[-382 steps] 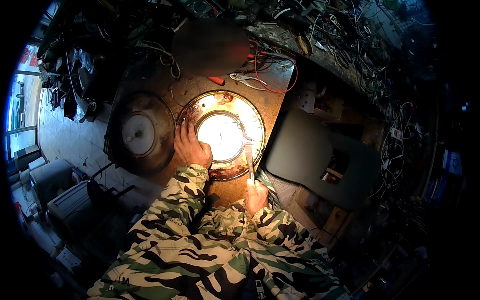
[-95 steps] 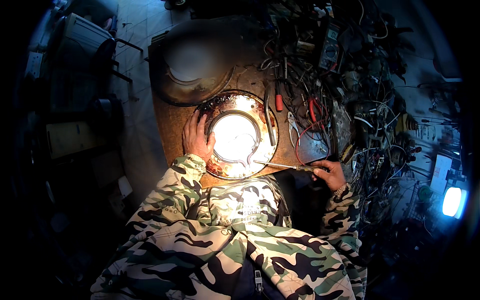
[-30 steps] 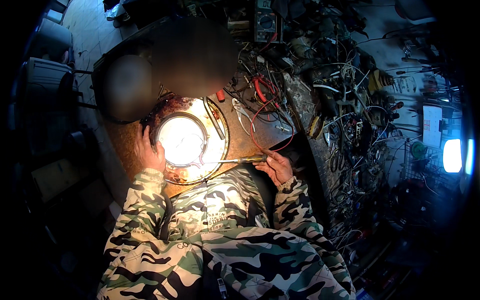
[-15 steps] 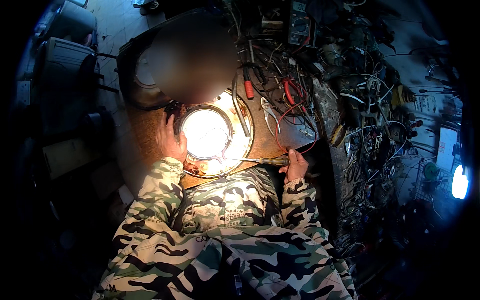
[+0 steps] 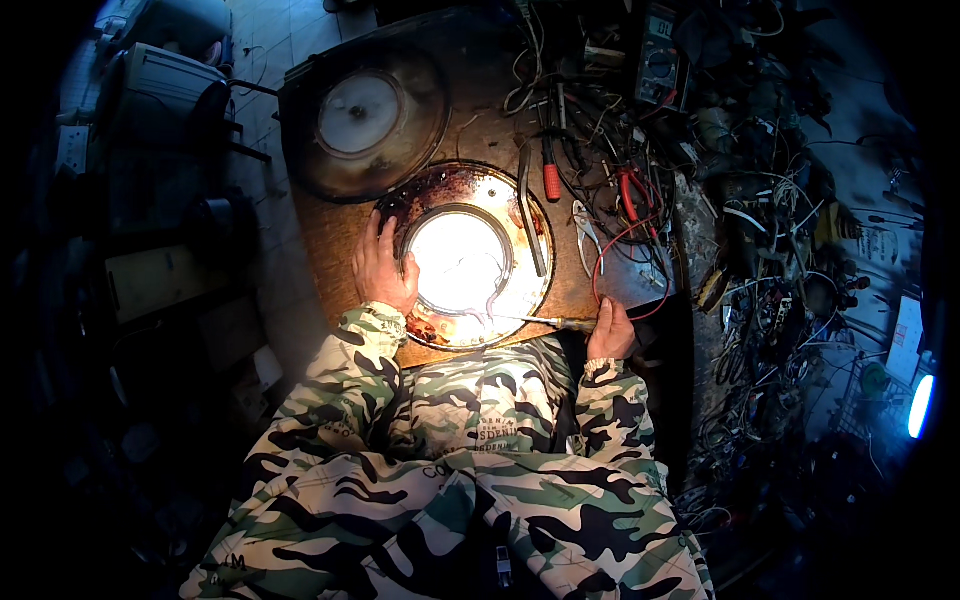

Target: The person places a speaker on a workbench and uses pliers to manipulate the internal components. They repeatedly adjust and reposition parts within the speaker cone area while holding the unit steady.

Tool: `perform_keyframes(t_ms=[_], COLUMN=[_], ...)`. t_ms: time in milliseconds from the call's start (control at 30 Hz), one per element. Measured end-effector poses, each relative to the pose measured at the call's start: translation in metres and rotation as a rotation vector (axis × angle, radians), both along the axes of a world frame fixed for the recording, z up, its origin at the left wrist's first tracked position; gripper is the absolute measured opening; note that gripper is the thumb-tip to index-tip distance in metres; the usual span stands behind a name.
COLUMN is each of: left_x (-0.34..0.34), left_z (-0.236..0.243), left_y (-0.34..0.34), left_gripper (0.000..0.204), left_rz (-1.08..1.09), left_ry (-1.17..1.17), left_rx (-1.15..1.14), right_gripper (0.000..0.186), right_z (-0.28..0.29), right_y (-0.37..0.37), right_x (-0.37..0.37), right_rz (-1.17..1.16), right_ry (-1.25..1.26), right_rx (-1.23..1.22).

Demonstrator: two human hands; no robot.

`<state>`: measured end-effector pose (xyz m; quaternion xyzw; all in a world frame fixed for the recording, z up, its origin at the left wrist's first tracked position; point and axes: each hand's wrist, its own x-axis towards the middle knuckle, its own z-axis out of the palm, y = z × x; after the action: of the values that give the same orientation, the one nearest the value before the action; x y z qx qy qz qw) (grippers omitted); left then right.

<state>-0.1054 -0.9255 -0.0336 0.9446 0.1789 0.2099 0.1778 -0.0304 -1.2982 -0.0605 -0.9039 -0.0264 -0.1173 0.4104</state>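
Observation:
A round metal plate [image 5: 537,290] with a dark stained rim lies on the wooden tabletop, its recessed centre glaring white under strong light. My left hand [image 5: 387,270] rests on the plate's left side, fingers extended and slightly apart, holding nothing. Low at the right, my right hand [image 5: 612,331] is closed around the handle of a screwdriver [image 5: 540,320]. The screwdriver's shaft points left across the near rim. Its tip is close to thin reddish wires [image 5: 491,304] at the edge of the bright centre; glare hides whether they touch.
Beyond lies a larger dark disc [image 5: 425,130] with a pale centre. A bent tube [image 5: 528,210] lies over the plate's right side. Further right are pliers [image 5: 587,232], a red-handled tool [image 5: 551,182], tangled cables and a multimeter [image 5: 660,62]. Wire clutter [image 5: 760,300] fills the right side.
The whole view has shifted, so the bench appears further right. A blurred shape that covered the far disc is gone. Both hands keep nearly the same positions, the right still gripping the screwdriver.

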Motion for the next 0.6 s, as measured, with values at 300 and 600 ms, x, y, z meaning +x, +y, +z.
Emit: perform_keyframes(t_ms=[300, 600], left_x=[-0.002, -0.004], left_z=[0.003, 0.005], left_y=[0.000, 0.000], left_gripper=[0.070, 0.069], left_rz=[-0.002, 0.017], left_ry=[-0.010, 0.002], left_rx=[-0.017, -0.028], right_gripper=[0.030, 0.050], right_z=[0.018, 0.090], right_y=[-0.007, 0.009], right_x=[0.003, 0.039], right_rz=[-0.217, -0.070], right_ry=[0.111, 0.155], right_rx=[0.007, 0.214])
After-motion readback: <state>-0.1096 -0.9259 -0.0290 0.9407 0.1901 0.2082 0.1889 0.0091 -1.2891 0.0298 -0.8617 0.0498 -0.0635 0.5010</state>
